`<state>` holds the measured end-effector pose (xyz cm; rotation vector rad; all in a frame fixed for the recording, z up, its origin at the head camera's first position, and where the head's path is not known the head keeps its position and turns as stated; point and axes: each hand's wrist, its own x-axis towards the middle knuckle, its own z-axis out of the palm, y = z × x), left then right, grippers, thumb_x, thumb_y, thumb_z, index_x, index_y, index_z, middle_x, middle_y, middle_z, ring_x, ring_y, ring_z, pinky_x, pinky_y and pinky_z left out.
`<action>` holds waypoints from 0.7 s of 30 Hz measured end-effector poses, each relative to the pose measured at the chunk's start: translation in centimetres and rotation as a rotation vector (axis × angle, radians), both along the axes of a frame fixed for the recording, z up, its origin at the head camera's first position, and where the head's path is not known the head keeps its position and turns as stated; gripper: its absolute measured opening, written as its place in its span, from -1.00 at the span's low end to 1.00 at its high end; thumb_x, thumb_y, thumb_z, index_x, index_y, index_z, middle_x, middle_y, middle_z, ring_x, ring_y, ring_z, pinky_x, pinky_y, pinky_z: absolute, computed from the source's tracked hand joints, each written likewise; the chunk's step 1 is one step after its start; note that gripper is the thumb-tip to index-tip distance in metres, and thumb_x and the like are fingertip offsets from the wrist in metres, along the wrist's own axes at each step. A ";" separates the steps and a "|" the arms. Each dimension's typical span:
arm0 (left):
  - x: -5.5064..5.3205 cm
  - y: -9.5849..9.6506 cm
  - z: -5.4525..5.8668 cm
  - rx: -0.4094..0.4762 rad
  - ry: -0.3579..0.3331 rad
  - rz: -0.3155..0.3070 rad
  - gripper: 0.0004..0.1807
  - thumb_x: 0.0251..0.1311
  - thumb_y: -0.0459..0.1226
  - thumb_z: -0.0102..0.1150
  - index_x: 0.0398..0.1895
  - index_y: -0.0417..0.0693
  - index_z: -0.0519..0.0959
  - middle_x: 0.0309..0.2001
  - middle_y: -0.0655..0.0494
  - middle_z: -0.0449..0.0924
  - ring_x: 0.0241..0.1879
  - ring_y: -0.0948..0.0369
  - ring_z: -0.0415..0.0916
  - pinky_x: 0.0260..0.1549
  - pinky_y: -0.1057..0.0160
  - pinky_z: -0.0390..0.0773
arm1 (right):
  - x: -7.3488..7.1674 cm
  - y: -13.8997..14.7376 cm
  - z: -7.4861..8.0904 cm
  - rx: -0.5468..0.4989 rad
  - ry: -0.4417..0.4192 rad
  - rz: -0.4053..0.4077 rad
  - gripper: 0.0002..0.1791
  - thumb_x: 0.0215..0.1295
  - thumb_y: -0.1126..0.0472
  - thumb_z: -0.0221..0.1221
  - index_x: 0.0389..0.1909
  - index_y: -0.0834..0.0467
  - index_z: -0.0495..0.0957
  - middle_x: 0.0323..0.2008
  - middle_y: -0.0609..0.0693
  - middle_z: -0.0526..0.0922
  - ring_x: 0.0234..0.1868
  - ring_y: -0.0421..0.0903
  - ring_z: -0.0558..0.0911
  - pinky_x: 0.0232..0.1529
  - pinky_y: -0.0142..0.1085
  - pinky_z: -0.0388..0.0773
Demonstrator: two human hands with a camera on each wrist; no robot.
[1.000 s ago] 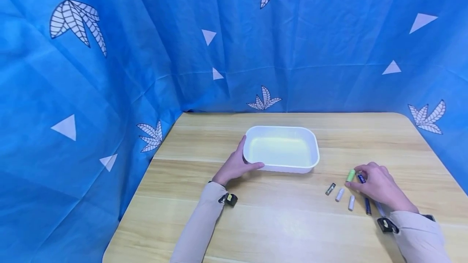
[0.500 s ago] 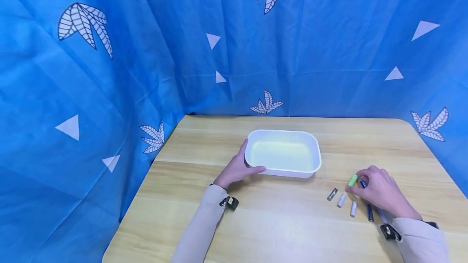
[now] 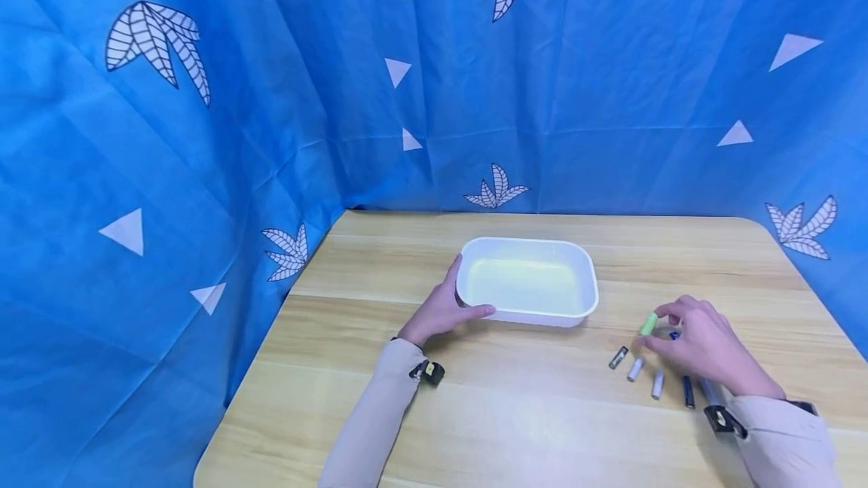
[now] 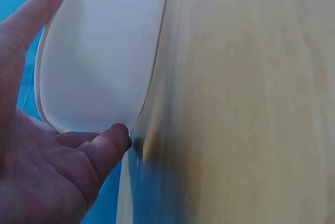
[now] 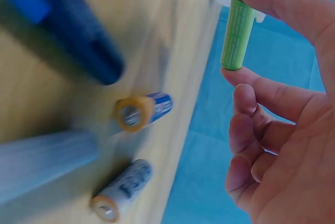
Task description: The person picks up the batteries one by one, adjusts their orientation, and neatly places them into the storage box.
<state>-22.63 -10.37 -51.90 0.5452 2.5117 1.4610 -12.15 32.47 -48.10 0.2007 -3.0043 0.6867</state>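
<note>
My left hand [image 3: 441, 312] grips the left end of a white plastic container [image 3: 588, 303], thumb along its front side and a finger at its left rim. In the left wrist view the container [image 4: 104, 51] sits between spread digits. My right hand [image 3: 701, 345] pinches a small green battery [image 3: 649, 324] between thumb and index finger. The right wrist view shows that green battery [image 5: 238, 35] held at its two ends, raised over the table, the other fingers curled loosely. Below the hand lies a dark blue pen-like object [image 3: 688, 391], its middle hidden by the hand.
A dark battery [image 3: 618, 358] and two pale ones [image 3: 636, 369] lie left of the right hand. A pale rod [image 3: 710, 391] lies near the right wrist. Wooden table [image 3: 529, 413] spreads below, with a patterned blue cloth [image 3: 610, 81] behind and to the left.
The green battery, in my right fingers, dips slightly and then comes up off the table. My left hand stays on the container. The head view shifts slightly.
</note>
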 end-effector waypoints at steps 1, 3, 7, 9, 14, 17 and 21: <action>0.0 0.0 0.0 0.002 -0.001 -0.002 0.38 -0.05 0.20 0.58 0.69 0.45 -0.24 0.53 0.23 0.32 0.44 0.17 0.38 0.47 -0.11 0.37 | 0.0 -0.1 0.2 -0.003 0.002 0.005 -0.26 0.03 -0.17 0.53 0.03 0.35 0.66 -0.13 0.30 0.67 -0.12 0.24 0.58 -0.24 0.03 0.49; -0.1 0.0 -0.1 0.001 -0.003 -0.001 0.39 -0.06 0.21 0.58 0.68 0.46 -0.24 0.53 0.24 0.32 0.44 0.19 0.39 0.47 -0.10 0.37 | -0.2 -0.2 0.6 -0.008 0.008 0.013 -0.26 0.06 -0.18 0.52 0.05 0.34 0.66 -0.11 0.31 0.67 -0.10 0.24 0.58 -0.23 0.03 0.50; -0.2 0.0 -0.2 -0.004 0.000 0.005 0.39 -0.07 0.22 0.58 0.69 0.45 -0.25 0.54 0.23 0.31 0.44 0.20 0.38 0.46 -0.09 0.37 | -0.6 -0.8 1.4 -0.023 0.028 0.041 -0.27 0.09 -0.16 0.51 0.06 0.35 0.66 -0.12 0.29 0.67 -0.09 0.21 0.57 -0.25 -0.09 0.47; -0.2 0.0 -0.2 -0.004 0.004 0.005 0.40 -0.07 0.22 0.58 0.69 0.43 -0.24 0.55 0.20 0.31 0.43 0.19 0.39 0.46 -0.09 0.38 | -0.8 -1.1 1.8 -0.030 0.028 0.051 -0.29 0.10 -0.16 0.50 0.06 0.33 0.67 -0.12 0.28 0.67 -0.08 0.19 0.56 -0.25 -0.15 0.44; -0.2 0.1 -0.2 -0.013 0.004 0.008 0.41 -0.07 0.22 0.58 0.70 0.41 -0.26 0.55 0.14 0.31 0.43 0.16 0.40 0.46 -0.09 0.38 | -1.5 -2.0 2.9 -0.030 0.024 0.071 -0.30 0.11 -0.17 0.49 0.06 0.30 0.67 -0.10 0.27 0.66 -0.09 0.18 0.58 -0.26 -0.18 0.45; -0.1 0.1 -0.2 -0.017 -0.001 0.015 0.41 -0.07 0.23 0.58 0.69 0.43 -0.27 0.55 0.16 0.31 0.44 0.17 0.39 0.46 -0.08 0.38 | -2.1 -2.7 3.6 -0.029 0.026 0.085 -0.30 0.12 -0.18 0.49 0.06 0.30 0.67 -0.11 0.26 0.65 -0.12 0.15 0.59 -0.27 -0.17 0.48; -0.1 0.1 -0.3 -0.021 0.001 0.016 0.42 -0.07 0.23 0.58 0.69 0.42 -0.27 0.55 0.16 0.30 0.45 0.16 0.39 0.46 -0.09 0.37 | -3.0 -3.7 4.5 -0.022 0.044 0.110 -0.31 0.13 -0.17 0.49 0.07 0.30 0.68 -0.15 0.19 0.64 -0.16 0.09 0.57 -0.28 -0.20 0.47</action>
